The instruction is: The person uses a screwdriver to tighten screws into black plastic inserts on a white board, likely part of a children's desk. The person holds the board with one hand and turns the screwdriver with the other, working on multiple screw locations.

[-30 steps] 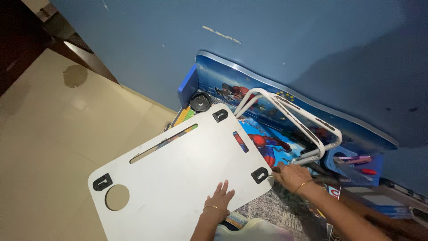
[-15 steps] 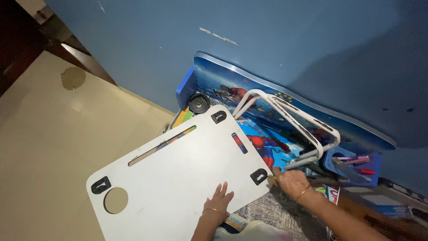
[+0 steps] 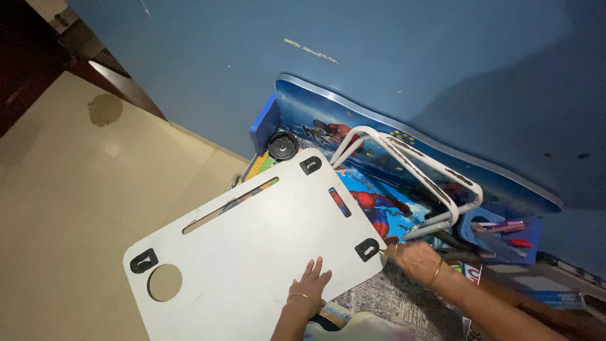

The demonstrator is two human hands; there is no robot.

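Head view: looking down at a white lap-desk board (image 3: 252, 252) held underside up over the floor (image 3: 76, 208), next to a blue wall (image 3: 391, 57).

What changed: honestly not much in the last second. Board has swung a touch, its top corner sits a bit closer to the wall, and the camera drifted too. Both hands are in nearly the same spots as before.

Left hand (image 3: 312, 281): flat, fingers spread, palm pressing on the board near its lower edge. Not gripping anything, just pinning it. Gold bangle on the wrist.

Right hand (image 3: 413, 259): closed around something thin right at the black bracket (image 3: 367, 249) on the board's right corner. Looks like a small tool or pin, too small to tell which.

Board details: four black brackets at the corners, a long slot, a short slot, a round cup hole (image 3: 165, 282) near the left end.

White tube leg (image 3: 410, 177): folded out beyond the board's right edge, one end just beside that same bracket.

Behind: blue kids' desk top with cartoon print (image 3: 379, 145) leaning on the wall, a black round cap (image 3: 282, 145) by it.

My read: since the right hand has stayed on that bracket, the work there seems to be ongoing, with the left just steadying.
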